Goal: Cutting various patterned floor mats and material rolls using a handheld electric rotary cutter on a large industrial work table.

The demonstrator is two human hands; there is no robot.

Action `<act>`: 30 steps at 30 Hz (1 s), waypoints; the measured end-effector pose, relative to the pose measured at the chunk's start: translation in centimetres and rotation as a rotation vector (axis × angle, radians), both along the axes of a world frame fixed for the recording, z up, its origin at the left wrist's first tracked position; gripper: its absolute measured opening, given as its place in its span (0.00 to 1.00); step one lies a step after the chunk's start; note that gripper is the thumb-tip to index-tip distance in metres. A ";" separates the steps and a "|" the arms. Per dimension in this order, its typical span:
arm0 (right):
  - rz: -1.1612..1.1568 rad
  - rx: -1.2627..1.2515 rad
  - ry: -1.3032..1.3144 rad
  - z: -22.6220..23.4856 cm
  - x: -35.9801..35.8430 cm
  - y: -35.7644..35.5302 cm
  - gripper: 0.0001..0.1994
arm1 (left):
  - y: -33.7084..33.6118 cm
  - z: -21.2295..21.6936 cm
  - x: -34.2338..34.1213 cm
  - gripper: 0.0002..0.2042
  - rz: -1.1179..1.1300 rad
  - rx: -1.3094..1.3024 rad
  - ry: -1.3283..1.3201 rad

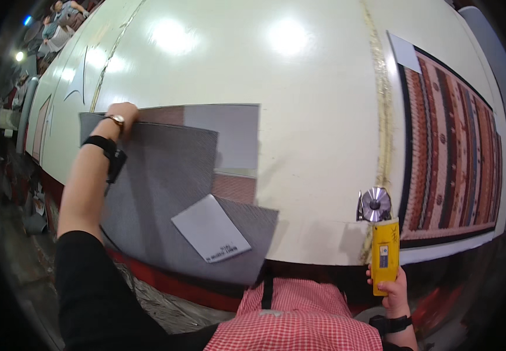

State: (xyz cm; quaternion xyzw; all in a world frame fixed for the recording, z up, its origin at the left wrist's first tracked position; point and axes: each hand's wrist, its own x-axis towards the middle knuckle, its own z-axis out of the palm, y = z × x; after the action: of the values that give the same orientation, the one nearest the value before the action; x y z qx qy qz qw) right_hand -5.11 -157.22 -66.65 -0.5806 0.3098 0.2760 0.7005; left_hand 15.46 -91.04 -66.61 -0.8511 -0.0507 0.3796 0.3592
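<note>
My left hand (123, 114), with a watch at its wrist, is closed on the far left edge of a grey carpet sheet (153, 169). That sheet lies with its plain side up, and its near edge reaches the table's front. On it rests a tilted pale card (212, 228) with small print. Under its far right side show a flat light-grey sheet (235, 128) and reddish-brown patterned carpet (236, 188). My right hand (394, 286) grips a yellow electric rotary cutter (386, 248) near the front edge; its round metal blade points away from me, over the table.
A striped red, brown and black rug (451, 158) lies at the right with a white card (405, 52) on its far corner. Worn yellowish strips (381, 117) cross the pale table (311, 146). Other people (60, 26) are at the far left, beyond the table.
</note>
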 end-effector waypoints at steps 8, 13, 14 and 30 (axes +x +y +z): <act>-0.112 -0.020 -0.205 4.6 -1.7 -6.2 0.31 | -12.0 5.9 7.2 0.06 -0.740 -0.114 -0.423; -0.162 -0.056 -0.251 5.7 -3.1 -8.9 0.32 | -32.7 3.0 8.5 0.26 -1.109 -0.763 -0.781; -0.205 -0.078 -0.248 5.9 -3.7 -9.9 0.32 | -38.1 2.2 5.3 0.29 -1.002 -1.012 -0.694; 0.044 -0.009 -0.130 2.5 -2.8 -11.1 0.29 | -25.0 -17.0 -25.8 0.31 2.231 -1.446 -1.897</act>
State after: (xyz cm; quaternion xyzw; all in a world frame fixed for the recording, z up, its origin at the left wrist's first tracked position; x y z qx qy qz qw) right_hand -7.90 -168.30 -64.10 -0.6070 0.2520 0.2516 0.7104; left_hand -10.30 -116.08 -83.58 0.2913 0.6176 0.2496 0.6866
